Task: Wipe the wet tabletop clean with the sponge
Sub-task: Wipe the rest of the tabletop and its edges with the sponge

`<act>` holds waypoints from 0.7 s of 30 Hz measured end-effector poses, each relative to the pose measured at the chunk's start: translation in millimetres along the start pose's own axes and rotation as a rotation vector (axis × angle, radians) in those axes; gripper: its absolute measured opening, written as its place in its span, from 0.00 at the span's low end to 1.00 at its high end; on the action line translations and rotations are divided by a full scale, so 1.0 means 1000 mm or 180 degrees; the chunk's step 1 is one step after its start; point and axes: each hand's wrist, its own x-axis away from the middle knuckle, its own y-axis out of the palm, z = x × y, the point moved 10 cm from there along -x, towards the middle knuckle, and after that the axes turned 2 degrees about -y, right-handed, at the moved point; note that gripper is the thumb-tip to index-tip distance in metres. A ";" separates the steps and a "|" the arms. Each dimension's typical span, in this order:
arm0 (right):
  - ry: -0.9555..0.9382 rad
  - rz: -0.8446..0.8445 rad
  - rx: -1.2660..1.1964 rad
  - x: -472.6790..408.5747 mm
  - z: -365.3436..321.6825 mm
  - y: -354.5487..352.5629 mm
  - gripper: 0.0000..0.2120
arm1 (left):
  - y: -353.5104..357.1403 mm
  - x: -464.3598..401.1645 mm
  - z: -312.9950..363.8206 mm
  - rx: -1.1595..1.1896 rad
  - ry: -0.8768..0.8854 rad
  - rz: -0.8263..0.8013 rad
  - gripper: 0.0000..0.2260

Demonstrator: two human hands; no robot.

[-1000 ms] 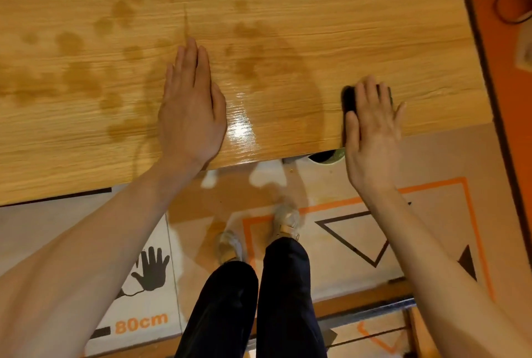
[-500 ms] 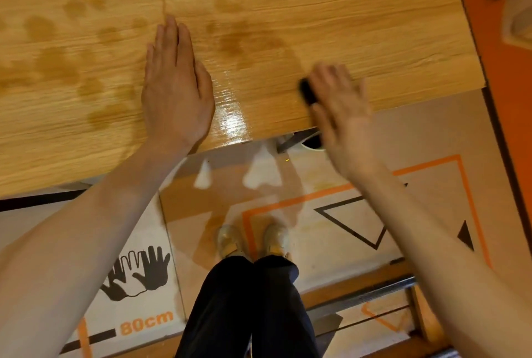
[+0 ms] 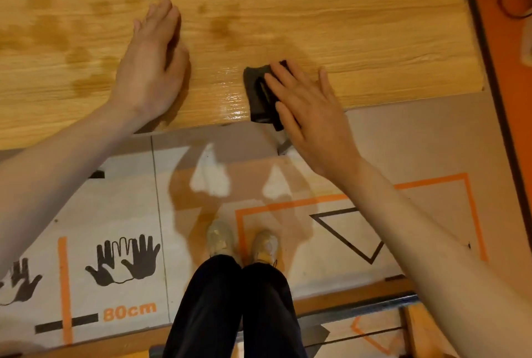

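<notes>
Sponge (image 3: 259, 95): dark, flattened, lying on the wooden bench (image 3: 359, 26) at its near edge, one corner poking just past the edge. Right hand (image 3: 311, 115) lies flat over the sponge's right part, fingers stretched out and pressing down from above rather than curled around it; the grip is open-palmed, no pinch. Sponge's left part shows uncovered.

Change vs. half a second ago: sponge and right hand sit further left along the near edge, closer to the left hand; more of the sponge is now exposed past the fingertips. A second ago the sponge lay further right, mostly hidden under the hand.

Glossy wet sheen (image 3: 233, 101) lies just left of the sponge, touching it, between the two hands. Darker damp blotches (image 3: 221, 26) lie beyond, further onto the bench, and a wider scatter of them (image 3: 43, 35) spreads over the far left.

Left hand (image 3: 152, 63) rests palm down on the bench, fingers together and extended, holding nothing. Its position on the bench matches the earlier frames.

Below the bench edge: floor mat (image 3: 129, 213) with printed hand outlines (image 3: 123, 259), an "80cm" label (image 3: 129, 311), orange lines, a black triangle. Pale shoes (image 3: 221, 239) and dark trousers (image 3: 230, 314) at bottom centre.
</notes>
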 end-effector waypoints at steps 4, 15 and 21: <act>-0.0327 -0.0303 0.0325 0.013 0.038 -0.013 0.22 | -0.015 0.024 -0.016 -0.0294 0.0246 -0.0102 0.26; 0.0264 0.0639 -0.0576 0.018 0.034 -0.034 0.29 | -0.033 0.059 -0.056 -0.0224 -0.0201 0.0373 0.25; 0.1285 0.1167 -0.1755 0.025 0.050 -0.046 0.07 | -0.032 0.060 -0.056 -0.0279 -0.0178 0.0392 0.25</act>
